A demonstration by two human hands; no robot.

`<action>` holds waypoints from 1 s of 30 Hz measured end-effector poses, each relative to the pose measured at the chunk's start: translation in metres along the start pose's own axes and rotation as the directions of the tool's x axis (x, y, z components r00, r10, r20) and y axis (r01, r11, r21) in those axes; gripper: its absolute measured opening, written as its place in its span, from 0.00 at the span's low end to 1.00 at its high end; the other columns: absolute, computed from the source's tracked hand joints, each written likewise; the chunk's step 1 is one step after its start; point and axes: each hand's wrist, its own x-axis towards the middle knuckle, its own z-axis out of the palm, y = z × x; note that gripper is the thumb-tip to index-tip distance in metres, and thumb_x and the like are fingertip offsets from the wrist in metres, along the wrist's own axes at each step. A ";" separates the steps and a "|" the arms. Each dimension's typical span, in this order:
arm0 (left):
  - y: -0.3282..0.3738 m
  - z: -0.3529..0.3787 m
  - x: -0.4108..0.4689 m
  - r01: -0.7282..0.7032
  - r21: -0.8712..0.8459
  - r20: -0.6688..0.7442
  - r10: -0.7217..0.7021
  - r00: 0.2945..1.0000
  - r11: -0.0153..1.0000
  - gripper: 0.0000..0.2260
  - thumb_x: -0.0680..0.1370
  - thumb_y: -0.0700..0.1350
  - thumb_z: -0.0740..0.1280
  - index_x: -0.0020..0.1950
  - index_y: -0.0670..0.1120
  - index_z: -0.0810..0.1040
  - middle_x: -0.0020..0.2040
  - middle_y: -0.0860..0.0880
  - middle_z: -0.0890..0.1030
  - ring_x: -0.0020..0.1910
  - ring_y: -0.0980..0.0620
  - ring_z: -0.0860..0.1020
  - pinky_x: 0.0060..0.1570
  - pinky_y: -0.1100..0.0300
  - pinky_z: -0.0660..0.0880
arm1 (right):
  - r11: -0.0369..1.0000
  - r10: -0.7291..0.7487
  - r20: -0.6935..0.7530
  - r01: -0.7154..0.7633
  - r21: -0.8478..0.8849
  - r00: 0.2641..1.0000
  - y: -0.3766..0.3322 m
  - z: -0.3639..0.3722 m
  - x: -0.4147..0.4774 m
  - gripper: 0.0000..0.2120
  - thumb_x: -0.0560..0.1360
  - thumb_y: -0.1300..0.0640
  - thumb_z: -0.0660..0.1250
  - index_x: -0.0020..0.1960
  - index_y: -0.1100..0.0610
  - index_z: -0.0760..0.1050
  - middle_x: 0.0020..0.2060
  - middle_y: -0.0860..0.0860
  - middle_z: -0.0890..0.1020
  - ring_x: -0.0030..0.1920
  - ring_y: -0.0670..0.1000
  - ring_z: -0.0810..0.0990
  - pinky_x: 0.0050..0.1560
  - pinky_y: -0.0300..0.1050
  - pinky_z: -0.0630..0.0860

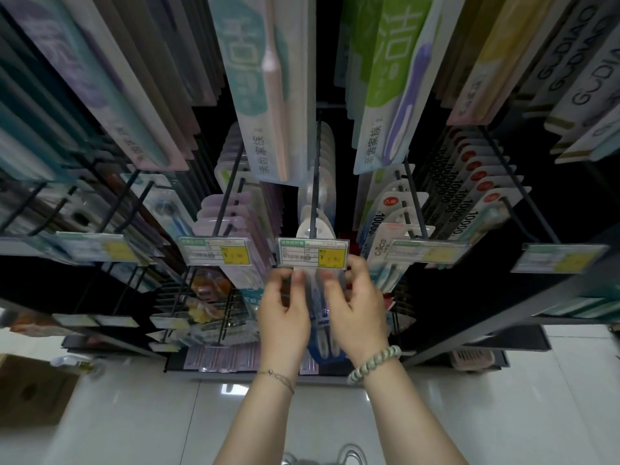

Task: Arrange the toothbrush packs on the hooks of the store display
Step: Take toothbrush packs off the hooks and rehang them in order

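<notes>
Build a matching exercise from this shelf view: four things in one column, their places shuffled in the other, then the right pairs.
Things
1. toothbrush pack
2. price tag
3. bead bracelet
4. cardboard box

Places
A. on the floor, lower left
B. pinched between the left hand and the right hand
C. around the right hand's wrist
D. at the front end of the middle hook

Pairs: 1-B; 2-D; 3-C; 4-A

Glossy white tiled floor [141, 417], cardboard box [33, 389]
</notes>
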 end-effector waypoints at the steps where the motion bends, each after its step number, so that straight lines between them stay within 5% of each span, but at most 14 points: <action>1: 0.000 0.000 0.003 0.006 0.010 0.006 -0.006 1.000 1.000 0.05 0.81 0.46 0.62 0.45 0.53 0.74 0.43 0.56 0.81 0.43 0.63 0.78 0.44 0.69 0.74 | 1.000 0.020 0.012 -0.020 0.001 1.000 -0.001 0.001 0.003 0.11 0.77 0.43 0.61 0.56 0.45 0.70 0.36 0.45 0.81 0.29 0.42 0.76 0.29 0.36 0.72; 5: 0.004 0.002 0.015 0.040 0.080 0.014 -0.041 0.999 0.996 0.07 0.80 0.43 0.64 0.44 0.54 0.72 0.39 0.54 0.78 0.38 0.56 0.77 0.38 0.69 0.73 | 0.996 0.047 0.025 -0.045 -0.078 0.999 -0.001 0.005 0.016 0.10 0.78 0.48 0.62 0.58 0.46 0.69 0.44 0.46 0.82 0.40 0.47 0.80 0.39 0.44 0.77; 9: 0.004 0.001 0.020 0.033 0.162 0.025 -0.037 0.999 0.986 0.04 0.79 0.41 0.66 0.52 0.49 0.75 0.41 0.56 0.78 0.39 0.63 0.74 0.34 0.77 0.68 | 0.976 -0.005 0.073 0.021 -0.217 0.997 -0.004 0.003 0.026 0.08 0.78 0.50 0.59 0.57 0.47 0.68 0.40 0.50 0.81 0.38 0.52 0.80 0.37 0.49 0.78; 14: -0.010 0.002 0.013 -0.092 0.275 0.027 0.087 0.996 0.957 0.10 0.77 0.41 0.67 0.58 0.46 0.74 0.55 0.48 0.74 0.50 0.52 0.76 0.53 0.52 0.76 | 0.927 -0.040 0.092 0.071 -0.367 0.995 -0.003 -0.006 0.024 0.18 0.79 0.49 0.59 0.67 0.49 0.65 0.58 0.52 0.78 0.50 0.56 0.80 0.43 0.49 0.78; 17: -0.006 0.006 -0.001 -0.136 0.282 0.002 0.141 0.990 0.950 0.12 0.77 0.39 0.67 0.58 0.47 0.71 0.54 0.49 0.71 0.48 0.57 0.74 0.50 0.59 0.72 | 0.893 -0.066 0.073 0.091 -0.440 0.995 -0.001 -0.012 0.017 0.18 0.79 0.47 0.58 0.67 0.50 0.65 0.61 0.50 0.74 0.50 0.54 0.80 0.41 0.46 0.76; 22: -0.011 0.013 -0.011 -0.348 0.351 0.219 0.285 0.933 0.869 0.10 0.77 0.37 0.66 0.56 0.47 0.74 0.51 0.53 0.73 0.50 0.57 0.74 0.52 0.64 0.71 | 0.794 -0.174 0.102 0.201 -0.574 0.979 0.013 -0.033 0.009 0.12 0.77 0.49 0.61 0.58 0.52 0.74 0.51 0.50 0.79 0.45 0.53 0.80 0.36 0.44 0.73; 26: -0.010 0.025 -0.008 -0.385 0.402 0.393 0.224 0.892 0.831 0.12 0.78 0.41 0.65 0.61 0.47 0.73 0.56 0.53 0.75 0.55 0.53 0.76 0.54 0.63 0.70 | 0.691 -0.251 0.111 0.258 -0.675 0.962 0.028 -0.056 0.009 0.08 0.73 0.51 0.62 0.43 0.55 0.75 0.39 0.51 0.79 0.36 0.53 0.79 0.30 0.44 0.72; 30: 0.000 0.042 -0.003 -0.374 0.410 0.463 0.163 0.871 0.832 0.20 0.80 0.43 0.64 0.71 0.48 0.66 0.64 0.48 0.73 0.58 0.50 0.76 0.58 0.56 0.73 | 0.649 -0.208 0.116 0.225 -0.726 0.971 0.038 -0.080 0.011 0.08 0.74 0.52 0.62 0.44 0.56 0.77 0.39 0.52 0.78 0.38 0.54 0.78 0.31 0.44 0.72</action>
